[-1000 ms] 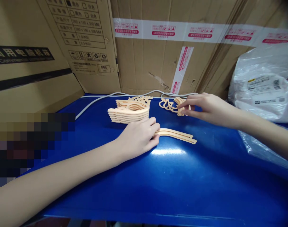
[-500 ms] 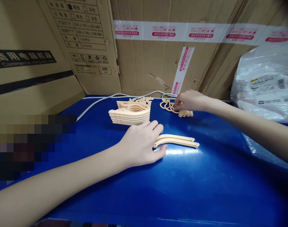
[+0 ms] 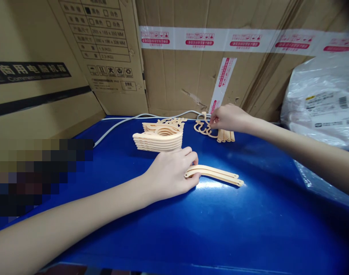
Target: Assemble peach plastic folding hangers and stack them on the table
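a glossy blue tabletop [image 3: 248,233] catches white glare [image 3: 210,185]; behind it stands a creased cardboard panel [image 3: 168,76] crossed by red-printed white packing tape [image 3: 222,37], with a black-banded computer-case carton [image 3: 28,34] at left.

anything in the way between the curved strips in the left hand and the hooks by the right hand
Nothing visible: blue table shows between the curved strips in the left hand and the hooks by the right hand. A strip bundle lies just right of the hooks.
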